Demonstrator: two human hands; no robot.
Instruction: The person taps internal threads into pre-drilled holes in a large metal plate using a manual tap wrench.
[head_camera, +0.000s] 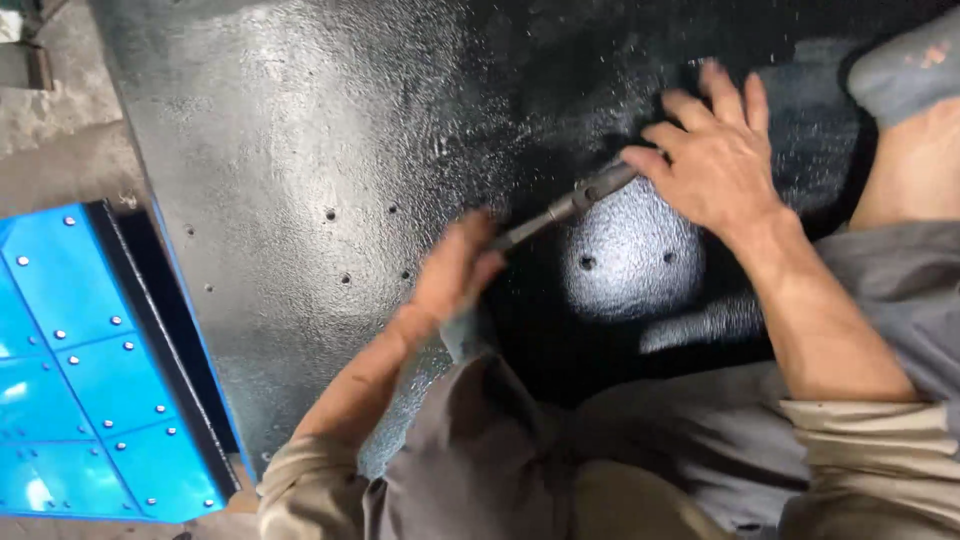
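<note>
My left hand (455, 268) is blurred and closed around the near end of a long grey metal tool (575, 202). My right hand (712, 158) rests on the black plate and grips the tool's far end with thumb and fingers. The tool lies slanted over a large black rough-coated metal plate (300, 150) with small drilled holes (345, 277). A bright patch with two holes (628, 258) lies just below the tool.
A blue riveted metal panel (80, 380) lies at the lower left beside the plate's edge. Concrete floor (60, 110) shows at the upper left. My grey-trousered knees (600, 450) crouch at the bottom, and a foot (910, 70) is at the upper right.
</note>
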